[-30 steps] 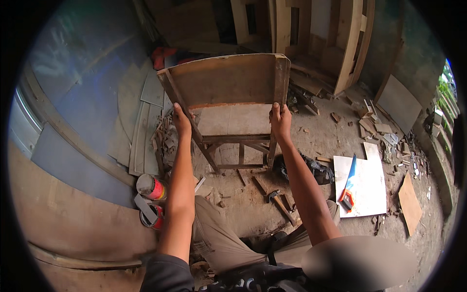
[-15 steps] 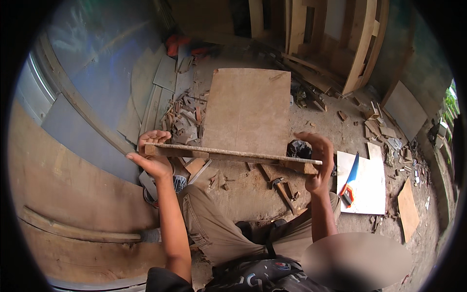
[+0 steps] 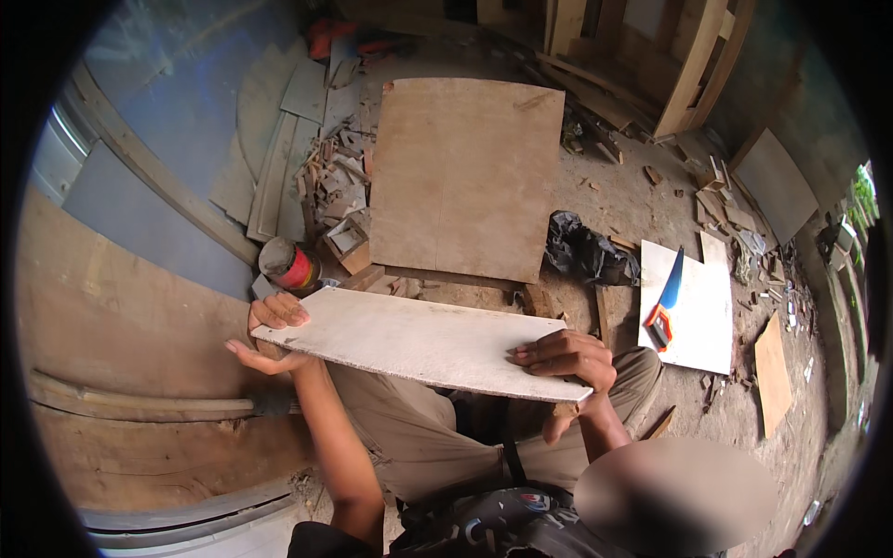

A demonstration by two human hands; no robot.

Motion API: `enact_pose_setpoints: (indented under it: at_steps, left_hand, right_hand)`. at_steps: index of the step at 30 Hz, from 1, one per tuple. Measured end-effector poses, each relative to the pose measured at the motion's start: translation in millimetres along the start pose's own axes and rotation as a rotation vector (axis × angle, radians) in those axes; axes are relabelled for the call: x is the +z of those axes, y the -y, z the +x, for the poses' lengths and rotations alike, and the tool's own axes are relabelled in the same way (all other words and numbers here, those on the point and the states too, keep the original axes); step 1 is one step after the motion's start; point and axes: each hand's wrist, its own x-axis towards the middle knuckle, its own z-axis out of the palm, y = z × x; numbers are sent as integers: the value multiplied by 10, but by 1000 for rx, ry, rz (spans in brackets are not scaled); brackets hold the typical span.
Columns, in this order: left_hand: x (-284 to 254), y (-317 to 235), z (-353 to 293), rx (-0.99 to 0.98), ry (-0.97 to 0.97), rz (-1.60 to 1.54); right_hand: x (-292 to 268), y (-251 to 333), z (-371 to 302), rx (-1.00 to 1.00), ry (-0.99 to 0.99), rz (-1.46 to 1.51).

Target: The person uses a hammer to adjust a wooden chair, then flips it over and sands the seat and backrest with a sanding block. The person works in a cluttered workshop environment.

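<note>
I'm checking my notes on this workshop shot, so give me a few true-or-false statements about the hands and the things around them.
1. Both hands hold the pale board. True: the left hand grips one end, the right hand the other.
2. The saw lies on the brown panel. False: it lies on a white sheet.
3. A red can stands near the left hand. True.
4. The brown panel rests on the person's lap. False: it lies on the ground beyond the board.
5. The black bag hangs from the right hand. False: it lies on the ground.

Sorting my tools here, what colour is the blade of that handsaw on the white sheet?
Blue, on the handsaw; seen in the head view.
</note>
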Motion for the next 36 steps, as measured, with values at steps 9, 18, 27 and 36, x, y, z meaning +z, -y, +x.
enact_pose_setpoints:
  at_steps: [9,18,27,36]
  left_hand:
    - [-153,-34,-179,26,71,-86]
    - [-528,-170,-323,39,69,-152]
    - [-5,91,370,-125,-229,544]
    - [1136,1149,223,-91,166,1069]
  right_hand:
    - [-633,-1891,-103,892,-534,-60]
    - [27,-2282,-252,1035,-567,235]
    - [704,-2518,684,1032,-959,72]
    - [1014,-2432,876,1166,-1016,189]
